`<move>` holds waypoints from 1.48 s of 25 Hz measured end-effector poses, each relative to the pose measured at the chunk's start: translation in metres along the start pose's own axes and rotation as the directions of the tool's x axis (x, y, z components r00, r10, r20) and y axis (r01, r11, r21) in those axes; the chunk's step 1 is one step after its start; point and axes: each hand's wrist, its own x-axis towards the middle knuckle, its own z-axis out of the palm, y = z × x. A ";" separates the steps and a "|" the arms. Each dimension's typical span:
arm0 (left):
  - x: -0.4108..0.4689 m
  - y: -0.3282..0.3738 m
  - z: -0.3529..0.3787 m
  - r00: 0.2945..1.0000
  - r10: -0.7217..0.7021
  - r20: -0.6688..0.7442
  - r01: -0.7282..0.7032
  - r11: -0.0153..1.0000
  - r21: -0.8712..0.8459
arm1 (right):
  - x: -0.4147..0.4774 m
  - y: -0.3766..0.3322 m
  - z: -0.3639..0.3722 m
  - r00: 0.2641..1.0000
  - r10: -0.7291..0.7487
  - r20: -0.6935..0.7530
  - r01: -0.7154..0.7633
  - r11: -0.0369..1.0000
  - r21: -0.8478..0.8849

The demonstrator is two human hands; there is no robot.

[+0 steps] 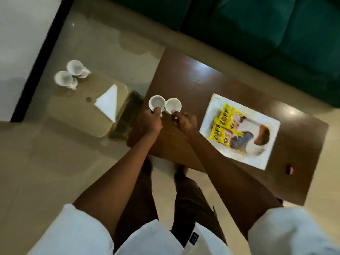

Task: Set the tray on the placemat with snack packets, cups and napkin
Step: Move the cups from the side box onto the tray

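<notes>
Over the near-left corner of the dark brown wooden table [193, 78], I have one small white ceramic cup in each hand. My left hand [151, 121] is closed on the rim of the left white cup [157, 103]; my right hand [184, 122] pinches the rim of the right white cup [173, 105]. The two cups sit just beside each other, possibly touching.

Further out, the white rectangular printed tray [261, 153] lies on the table to my right, with yellow snack packets [226, 124] on it. No separate placemat is discernible. The white folded paper napkin [108, 103] and two more white cups [70, 74] lie on the glass table [103, 52] to my left.

Risk, in my judgement: rim pinches are shallow, so a cup could slip or the pair could knock together in transit; crowding the packets could tip a cup.

Packet lettering appears to read "ZOFF"; smaller print is illegible.
</notes>
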 end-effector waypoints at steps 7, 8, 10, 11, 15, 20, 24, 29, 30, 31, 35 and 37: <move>-0.094 0.018 0.154 0.968 0.041 0.248 -0.076 0.989 0.131 | 0.000 0.080 -0.176 0.987 0.157 -0.031 -0.139 0.937 0.320; -0.109 0.018 0.180 0.962 0.042 0.272 -0.083 0.986 0.141 | 0.003 0.095 -0.203 0.987 0.159 -0.026 -0.138 0.920 0.368; -0.140 0.021 0.230 0.951 0.021 0.308 -0.083 0.979 0.189 | 0.009 0.127 -0.253 0.982 0.162 -0.094 -0.112 0.912 0.395; -0.152 0.024 0.250 0.946 0.006 0.324 -0.084 0.970 0.228 | 0.012 0.139 -0.273 0.976 0.167 -0.141 -0.097 0.909 0.405; -0.187 0.038 0.321 0.919 0.011 0.394 -0.168 0.915 0.366 | 0.025 0.174 -0.344 0.947 0.260 -0.189 -0.144 0.870 0.472; -0.188 0.046 0.373 0.916 0.033 0.399 -0.227 0.862 0.452 | 0.049 0.191 -0.390 0.938 0.267 -0.221 -0.135 0.869 0.476; -0.182 0.041 0.394 0.916 0.043 0.399 -0.248 0.843 0.477 | 0.066 0.198 -0.398 0.947 0.247 -0.204 -0.124 0.871 0.476; -0.171 0.032 0.407 0.927 0.020 0.375 -0.212 0.853 0.477 | 0.090 0.198 -0.401 0.932 0.295 -0.213 -0.183 0.886 0.426; -0.168 0.033 0.410 0.928 0.024 0.372 -0.213 0.854 0.475 | 0.096 0.197 -0.403 0.928 0.306 -0.214 -0.189 0.879 0.438; -0.163 0.034 0.413 0.929 0.033 0.369 -0.217 0.855 0.471 | 0.102 0.195 -0.404 0.925 0.315 -0.211 -0.192 0.870 0.455; -0.142 0.040 0.423 0.935 0.055 0.351 -0.220 0.867 0.448 | 0.126 0.185 -0.403 0.933 0.317 -0.172 -0.196 0.847 0.495; -0.133 0.041 0.427 0.937 0.065 0.343 -0.223 0.867 0.446 | 0.135 0.179 -0.401 0.938 0.309 -0.157 -0.190 0.838 0.512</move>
